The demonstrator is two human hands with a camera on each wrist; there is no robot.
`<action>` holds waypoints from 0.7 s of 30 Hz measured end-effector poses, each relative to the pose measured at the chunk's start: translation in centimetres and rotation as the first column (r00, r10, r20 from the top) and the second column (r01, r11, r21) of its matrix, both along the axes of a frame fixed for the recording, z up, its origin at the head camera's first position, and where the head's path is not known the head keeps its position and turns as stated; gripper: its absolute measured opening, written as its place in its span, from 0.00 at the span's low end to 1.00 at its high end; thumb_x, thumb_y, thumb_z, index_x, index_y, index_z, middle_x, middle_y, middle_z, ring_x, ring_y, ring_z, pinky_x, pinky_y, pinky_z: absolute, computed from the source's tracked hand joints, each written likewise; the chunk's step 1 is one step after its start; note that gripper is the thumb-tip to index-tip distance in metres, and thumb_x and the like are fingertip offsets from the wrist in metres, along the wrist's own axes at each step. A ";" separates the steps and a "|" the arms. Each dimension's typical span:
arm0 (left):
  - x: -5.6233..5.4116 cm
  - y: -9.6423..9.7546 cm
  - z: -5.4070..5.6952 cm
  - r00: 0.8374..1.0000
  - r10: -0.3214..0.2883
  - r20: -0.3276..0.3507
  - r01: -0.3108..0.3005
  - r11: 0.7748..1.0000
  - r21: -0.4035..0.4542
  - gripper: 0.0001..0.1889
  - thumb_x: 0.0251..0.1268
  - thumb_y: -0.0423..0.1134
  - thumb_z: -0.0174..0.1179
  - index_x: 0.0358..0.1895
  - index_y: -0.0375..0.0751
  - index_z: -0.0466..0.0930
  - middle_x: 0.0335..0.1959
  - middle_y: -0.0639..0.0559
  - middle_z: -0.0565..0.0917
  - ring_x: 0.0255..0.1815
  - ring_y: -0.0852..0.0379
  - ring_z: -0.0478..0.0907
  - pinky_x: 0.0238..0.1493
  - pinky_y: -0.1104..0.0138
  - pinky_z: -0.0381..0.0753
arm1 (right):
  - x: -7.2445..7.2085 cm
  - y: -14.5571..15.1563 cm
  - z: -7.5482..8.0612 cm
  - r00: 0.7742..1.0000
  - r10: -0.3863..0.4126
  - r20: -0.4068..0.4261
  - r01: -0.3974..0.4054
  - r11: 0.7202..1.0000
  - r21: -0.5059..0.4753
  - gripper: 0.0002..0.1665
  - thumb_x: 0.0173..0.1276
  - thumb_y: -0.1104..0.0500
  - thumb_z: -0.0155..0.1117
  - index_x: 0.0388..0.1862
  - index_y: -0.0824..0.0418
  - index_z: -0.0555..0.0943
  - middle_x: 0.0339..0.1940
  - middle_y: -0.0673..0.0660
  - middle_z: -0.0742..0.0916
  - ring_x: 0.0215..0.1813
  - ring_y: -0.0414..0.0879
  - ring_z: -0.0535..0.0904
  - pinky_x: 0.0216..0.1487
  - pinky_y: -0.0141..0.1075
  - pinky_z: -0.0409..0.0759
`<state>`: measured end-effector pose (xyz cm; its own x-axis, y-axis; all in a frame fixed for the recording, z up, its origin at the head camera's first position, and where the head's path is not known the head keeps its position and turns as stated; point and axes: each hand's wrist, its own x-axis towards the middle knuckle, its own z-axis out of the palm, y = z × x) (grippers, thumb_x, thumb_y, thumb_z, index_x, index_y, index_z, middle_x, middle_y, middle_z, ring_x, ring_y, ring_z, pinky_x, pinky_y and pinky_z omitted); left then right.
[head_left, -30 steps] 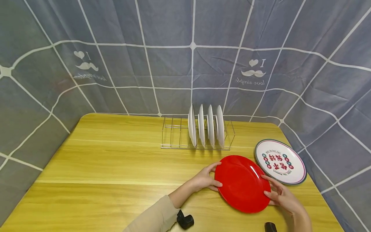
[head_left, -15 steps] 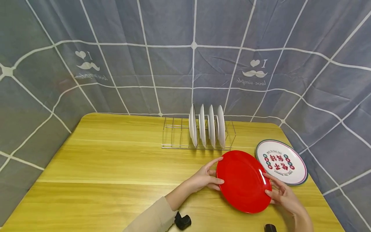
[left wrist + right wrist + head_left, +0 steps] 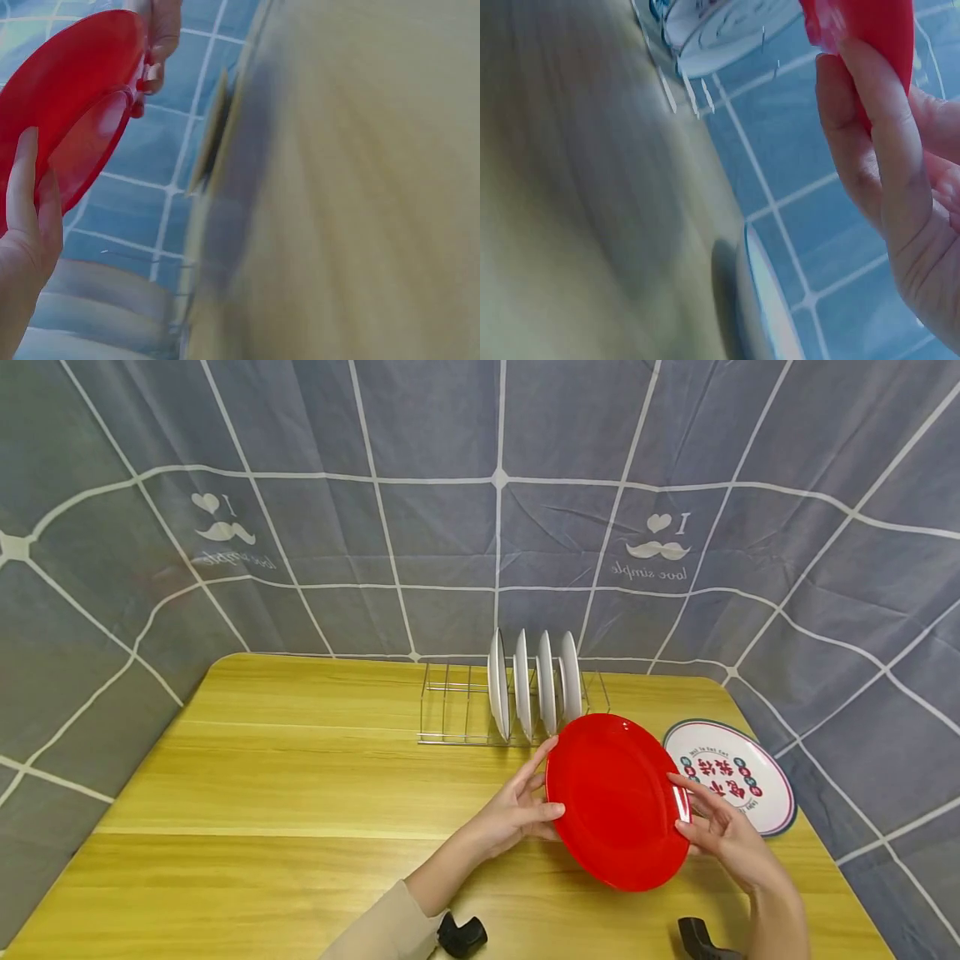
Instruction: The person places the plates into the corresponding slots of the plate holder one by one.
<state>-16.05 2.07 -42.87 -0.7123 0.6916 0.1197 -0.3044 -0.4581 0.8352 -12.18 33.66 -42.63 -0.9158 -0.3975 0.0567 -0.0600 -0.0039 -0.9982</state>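
Note:
A round red plate (image 3: 618, 802) is held up off the table between both hands, its face tilted toward me in the head view. My left hand (image 3: 517, 810) grips its left rim, thumb on the face and other fingers behind. On the opposite rim, my right hand (image 3: 723, 835) pinches the plate the same way. The left wrist view shows fingers (image 3: 26, 184) spread against the red plate's underside (image 3: 82, 112) and its raised foot ring. In the right wrist view, the right hand's fingers (image 3: 885, 112) support the plate's edge (image 3: 877, 30) from beneath.
Behind the red plate stands a wire dish rack (image 3: 450, 742) with several white plates (image 3: 498, 693) upright in its right part. White plates with printed lettering (image 3: 772, 785) lie at the table's right side. A grey tiled-pattern curtain (image 3: 435, 527) borders the wooden table (image 3: 262, 793).
The red plate has risen off the table and tipped more upright, shifting slightly toward the rack. Both hands have moved up with it, and it now overlaps the rack's lower right corner in view.

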 end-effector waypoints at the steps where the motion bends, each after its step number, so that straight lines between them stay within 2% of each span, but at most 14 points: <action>1: 0.0 -0.2 0.3 1.000 0.011 -0.011 -0.010 1.000 0.015 0.45 0.57 0.30 0.61 0.72 0.65 0.44 0.66 0.41 0.59 0.46 0.53 0.78 0.39 0.54 0.81 | -0.2 -0.3 0.2 1.000 0.011 0.001 -0.011 1.000 0.004 0.35 0.66 0.76 0.46 0.70 0.59 0.56 0.58 0.43 0.75 0.47 0.44 0.81 0.35 0.45 0.82; 6: -0.3 -1.3 1.8 0.994 0.087 -0.063 -0.082 0.994 0.066 0.45 0.56 0.30 0.61 0.72 0.60 0.46 0.62 0.43 0.64 0.44 0.53 0.79 0.34 0.57 0.83 | -1.5 -1.7 1.4 0.999 0.040 0.012 -0.040 0.999 0.009 0.34 0.67 0.75 0.45 0.70 0.57 0.56 0.60 0.45 0.73 0.50 0.44 0.79 0.38 0.44 0.82; 9: -0.4 -2.2 2.8 0.990 0.115 -0.075 -0.108 0.989 0.102 0.45 0.55 0.28 0.61 0.72 0.58 0.46 0.62 0.45 0.64 0.46 0.52 0.78 0.35 0.55 0.82 | -2.3 -2.7 2.2 0.999 0.049 0.008 -0.049 0.999 0.000 0.33 0.67 0.74 0.46 0.69 0.55 0.58 0.59 0.46 0.74 0.49 0.44 0.80 0.38 0.44 0.82; 15: -0.8 -4.4 4.8 0.979 0.178 -0.102 -0.159 0.972 0.171 0.45 0.55 0.27 0.60 0.72 0.56 0.46 0.64 0.45 0.63 0.52 0.49 0.75 0.37 0.52 0.81 | -4.7 -4.3 3.5 0.994 0.108 -0.028 -0.111 0.987 -0.119 0.32 0.69 0.74 0.43 0.68 0.55 0.55 0.52 0.51 0.79 0.45 0.45 0.81 0.41 0.42 0.82; 18: -1.1 -5.8 5.8 0.965 0.237 -0.117 -0.210 0.956 0.204 0.46 0.55 0.26 0.60 0.72 0.55 0.45 0.65 0.46 0.61 0.54 0.49 0.72 0.37 0.53 0.81 | -6.2 -4.7 3.5 0.998 0.053 -0.035 -0.058 0.987 -0.147 0.30 0.70 0.73 0.43 0.68 0.55 0.56 0.49 0.52 0.80 0.45 0.44 0.81 0.44 0.40 0.81; 21: -1.4 -7.3 6.7 0.942 0.308 -0.135 -0.274 0.936 0.222 0.46 0.55 0.25 0.59 0.73 0.55 0.45 0.65 0.47 0.61 0.55 0.49 0.71 0.37 0.55 0.82 | -7.8 -4.7 3.0 0.997 -0.069 -0.043 0.065 0.994 -0.091 0.28 0.70 0.69 0.46 0.66 0.55 0.59 0.47 0.53 0.80 0.45 0.44 0.80 0.47 0.37 0.80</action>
<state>-17.44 -5.20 -36.21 -0.8373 0.4068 0.3654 0.0017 -0.6663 0.7457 -20.02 28.93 -39.61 -0.9360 -0.3265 0.1319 -0.1091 -0.0875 -0.9902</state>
